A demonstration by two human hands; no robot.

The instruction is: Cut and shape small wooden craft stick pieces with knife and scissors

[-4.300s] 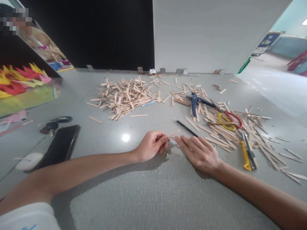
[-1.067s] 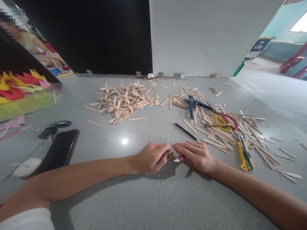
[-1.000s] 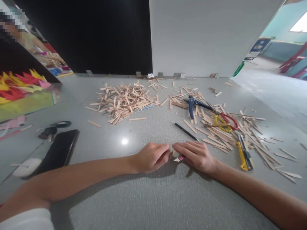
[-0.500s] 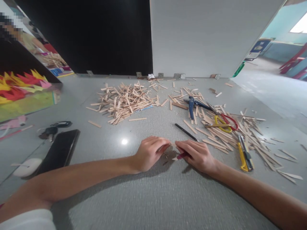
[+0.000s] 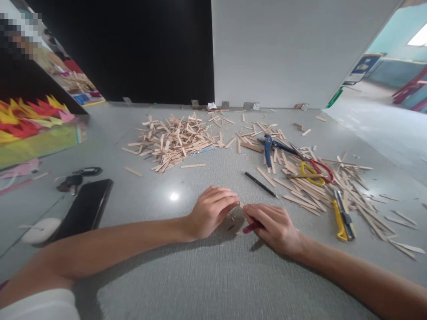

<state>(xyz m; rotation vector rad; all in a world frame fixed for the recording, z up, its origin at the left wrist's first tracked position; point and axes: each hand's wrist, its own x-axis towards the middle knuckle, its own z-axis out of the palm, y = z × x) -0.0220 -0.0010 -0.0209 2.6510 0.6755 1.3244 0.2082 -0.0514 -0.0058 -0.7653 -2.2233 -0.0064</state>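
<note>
My left hand (image 5: 213, 212) is closed in a pinch on one end of a short piece of wooden craft stick (image 5: 242, 205), mostly hidden by the fingers. Facing it, my right hand (image 5: 271, 224) is closed, its fingertips at the other end of the piece. Out of the right hand's curled fingers sticks a small magenta-handled knife (image 5: 251, 227), its pale blade low over the table. Tiny wood scraps (image 5: 231, 227) lie beneath the hands. Just beyond the right hand rests a black pen (image 5: 261, 184).
A heap of craft sticks (image 5: 176, 142) lies at the back. At right are more sticks (image 5: 307, 195), blue-handled pliers (image 5: 268, 149), scissors (image 5: 313, 172) and a yellow box cutter (image 5: 343, 218). A phone (image 5: 86, 206), keys (image 5: 70, 183) and white mouse (image 5: 42, 230) lie left. Panels stand behind.
The right hand has tilted and shifted slightly down, and the knife has turned so more of its magenta handle shows. The view has moved a little; the left hand keeps its pinch.
</note>
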